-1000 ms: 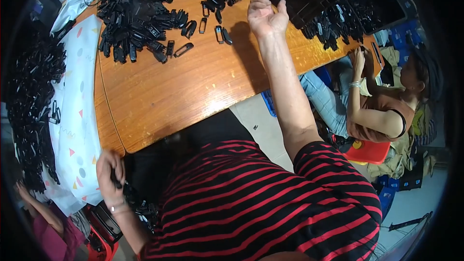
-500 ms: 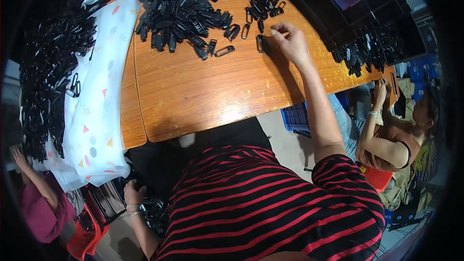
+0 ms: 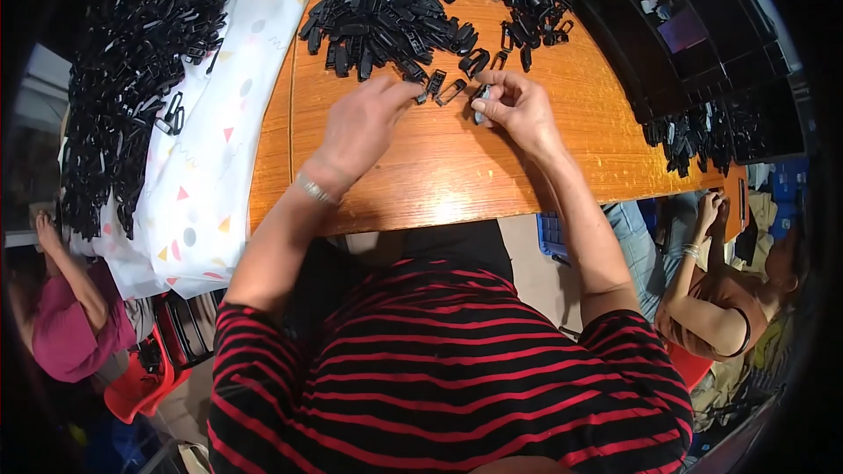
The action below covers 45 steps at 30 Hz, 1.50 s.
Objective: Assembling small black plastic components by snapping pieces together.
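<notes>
My right hand (image 3: 529,118) pinches a small black plastic piece (image 3: 481,104) with a light grey sheen between thumb and fingers, just above the wooden table. My left hand (image 3: 358,127), slightly blurred, has its fingers drawn together beside a small black part (image 3: 436,82); something dark and small seems to be at the fingertips, too small to name. Between the two hands lies an open black oblong frame (image 3: 451,92). Beyond them a large heap of black plastic pieces (image 3: 378,13) covers the far part of the table.
A patterned white sheet (image 3: 206,145) lies at the left, with another heap of black pieces (image 3: 132,96) on it. Black bins (image 3: 676,53) stand at the right, with more pieces at their front. One person (image 3: 75,325) sits at the left, another (image 3: 716,298) at the right.
My left hand has come up from beside my lap onto the table. My right hand has picked up a black piece from the tabletop. The view has shifted a little.
</notes>
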Each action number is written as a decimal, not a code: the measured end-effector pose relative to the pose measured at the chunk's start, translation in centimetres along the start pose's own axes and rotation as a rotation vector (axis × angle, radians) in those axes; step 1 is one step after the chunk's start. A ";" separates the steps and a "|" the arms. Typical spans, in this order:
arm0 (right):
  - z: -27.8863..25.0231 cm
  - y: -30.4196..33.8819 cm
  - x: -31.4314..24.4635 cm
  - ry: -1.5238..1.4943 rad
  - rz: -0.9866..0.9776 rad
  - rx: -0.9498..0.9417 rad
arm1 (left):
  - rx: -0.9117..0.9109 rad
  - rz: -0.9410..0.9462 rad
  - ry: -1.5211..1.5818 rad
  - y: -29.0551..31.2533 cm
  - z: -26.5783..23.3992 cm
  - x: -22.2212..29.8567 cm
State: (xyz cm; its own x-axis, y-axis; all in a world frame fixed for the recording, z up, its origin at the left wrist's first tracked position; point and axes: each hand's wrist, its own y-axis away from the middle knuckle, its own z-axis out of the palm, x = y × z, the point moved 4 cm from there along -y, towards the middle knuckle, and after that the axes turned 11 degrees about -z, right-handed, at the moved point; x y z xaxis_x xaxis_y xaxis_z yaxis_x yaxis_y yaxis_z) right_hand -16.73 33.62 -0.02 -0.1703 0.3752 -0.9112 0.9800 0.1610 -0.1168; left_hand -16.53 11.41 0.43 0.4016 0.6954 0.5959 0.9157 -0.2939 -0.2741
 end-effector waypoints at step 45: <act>1.9 5.7 -3.9 0.473 -0.265 0.031 | -0.336 -0.522 1.122 2.0 3.4 -0.5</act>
State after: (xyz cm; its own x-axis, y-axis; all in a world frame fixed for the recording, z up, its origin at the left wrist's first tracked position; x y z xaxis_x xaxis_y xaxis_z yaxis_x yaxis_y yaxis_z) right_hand -10.31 31.36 2.16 -0.4323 0.6967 -0.5725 0.8987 0.2812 -0.3365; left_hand -15.00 12.66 -2.97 -0.3617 -0.1053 0.9263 0.8608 -0.4193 0.2885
